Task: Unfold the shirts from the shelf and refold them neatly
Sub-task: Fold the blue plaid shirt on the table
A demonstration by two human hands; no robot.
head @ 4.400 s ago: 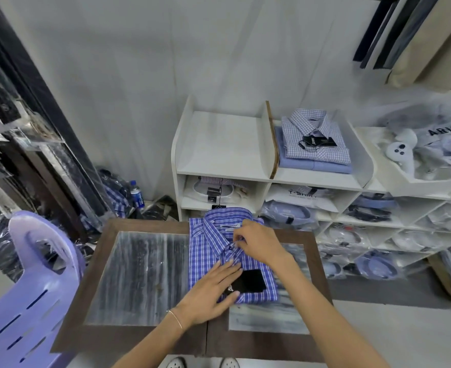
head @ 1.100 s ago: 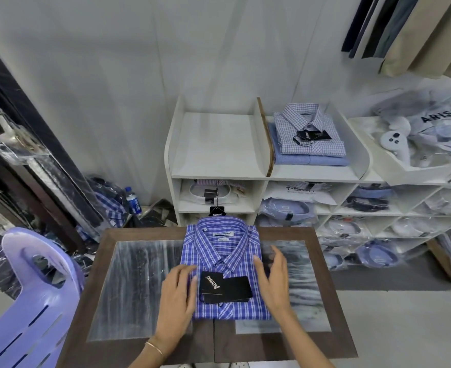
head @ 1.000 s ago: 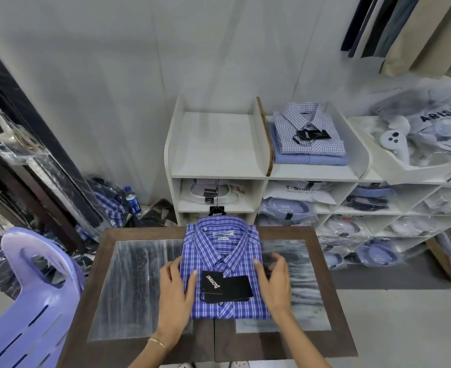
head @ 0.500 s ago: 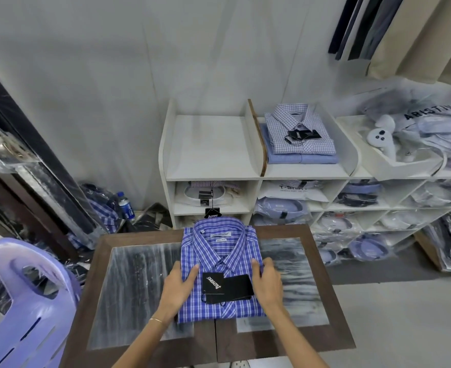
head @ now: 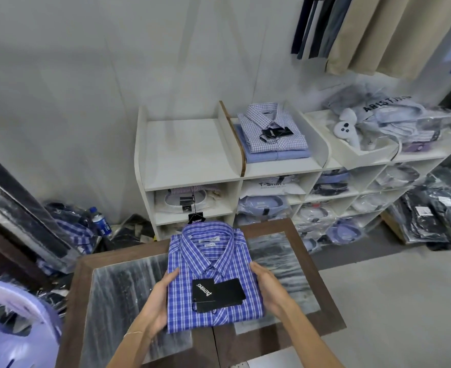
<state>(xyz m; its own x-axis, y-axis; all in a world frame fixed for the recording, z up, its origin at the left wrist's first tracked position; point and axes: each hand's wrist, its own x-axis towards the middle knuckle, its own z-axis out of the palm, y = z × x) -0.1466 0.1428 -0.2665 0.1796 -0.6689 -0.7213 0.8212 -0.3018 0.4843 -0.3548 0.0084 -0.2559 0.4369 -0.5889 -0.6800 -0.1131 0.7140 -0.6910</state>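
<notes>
Soft even indoor light; wide-angle bending at edges, slight blur.

blue checked cotton-look folded shirt (head: 211,264): woven cloth, matt
black card hang tag (head: 219,290): paper, matt
dark wood-framed counter (head: 317,277): glossy streaked inlay
white board shelf (head: 189,155): smooth, matt
bagged shirts (head: 265,205): glossy clear plastic
</notes>
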